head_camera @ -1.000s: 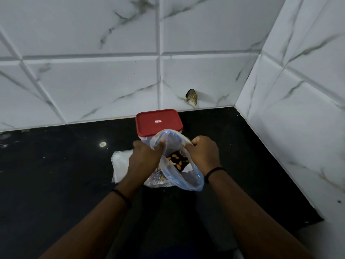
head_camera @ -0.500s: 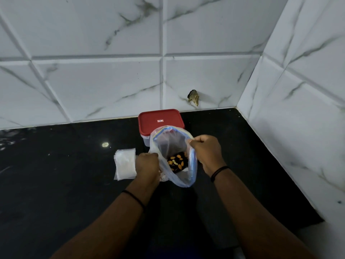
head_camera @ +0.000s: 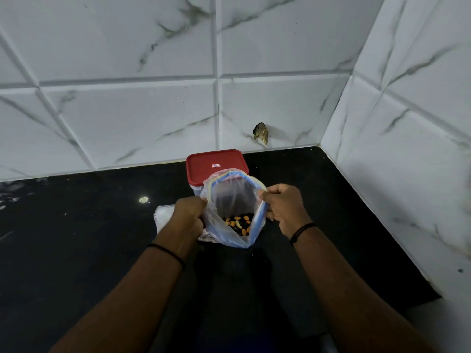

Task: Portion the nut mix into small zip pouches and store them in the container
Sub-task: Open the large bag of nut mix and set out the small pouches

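Head view, landmark: the container, a clear box with a red lid pressed on, standing on the black countertop close to the tiled wall.
Zip bag: a large clear bag with a blue and yellow zip strip, held upright just in front of the container, its far rim overlapping the lid's near edge; the mouth is pulled wide.
Nut mix: orange and dark pieces lying at the bottom of the bag, seen through its mouth.
Left hand: fingers curled round the bag's left rim, gripping the plastic, in front of and left of the container.
Right hand: thumb and fingers pinching the bag's right rim beside the zip strip, in front of and right of the container.
Small pouches: a flat pile of clear plastic on the countertop, left of the container and partly hidden behind the left hand.
Wristbands: a dark band on each wrist.
Wall mark: a chipped spot in the tile behind and right of the container.
Light spot: a pale reflection on the countertop left of the container.
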`<state>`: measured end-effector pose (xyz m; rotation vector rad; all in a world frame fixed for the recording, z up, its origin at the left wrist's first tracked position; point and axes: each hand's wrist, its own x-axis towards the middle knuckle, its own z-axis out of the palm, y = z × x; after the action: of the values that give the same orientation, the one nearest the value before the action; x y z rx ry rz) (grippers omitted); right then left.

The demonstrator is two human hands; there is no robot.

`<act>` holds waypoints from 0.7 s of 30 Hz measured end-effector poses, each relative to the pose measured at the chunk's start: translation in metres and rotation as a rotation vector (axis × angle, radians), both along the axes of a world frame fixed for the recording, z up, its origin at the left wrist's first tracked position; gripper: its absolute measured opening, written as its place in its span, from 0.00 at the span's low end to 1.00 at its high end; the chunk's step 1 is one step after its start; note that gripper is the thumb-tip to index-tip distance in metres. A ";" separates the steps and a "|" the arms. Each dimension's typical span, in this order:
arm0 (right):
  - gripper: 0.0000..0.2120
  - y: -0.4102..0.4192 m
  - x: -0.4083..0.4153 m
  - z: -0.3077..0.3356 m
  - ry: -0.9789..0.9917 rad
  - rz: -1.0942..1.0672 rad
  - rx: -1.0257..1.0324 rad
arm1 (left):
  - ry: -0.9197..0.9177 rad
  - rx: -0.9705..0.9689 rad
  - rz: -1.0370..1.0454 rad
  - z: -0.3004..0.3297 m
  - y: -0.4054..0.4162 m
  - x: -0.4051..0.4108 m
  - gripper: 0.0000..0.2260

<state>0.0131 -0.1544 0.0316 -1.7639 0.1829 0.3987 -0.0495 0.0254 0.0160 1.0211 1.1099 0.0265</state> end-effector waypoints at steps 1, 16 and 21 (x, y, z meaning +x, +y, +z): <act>0.05 0.000 0.000 -0.002 -0.033 0.011 -0.055 | 0.026 0.012 -0.066 0.005 0.004 -0.001 0.15; 0.03 0.002 0.004 0.004 0.125 0.077 -0.012 | -0.010 0.072 0.077 -0.007 0.001 0.001 0.12; 0.12 -0.002 0.011 -0.002 0.358 -0.101 0.228 | -0.154 -0.153 0.075 -0.001 0.007 -0.002 0.06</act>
<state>0.0237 -0.1560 0.0295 -1.4427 0.4605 0.6349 -0.0513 0.0328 0.0148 0.8266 0.9940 0.0784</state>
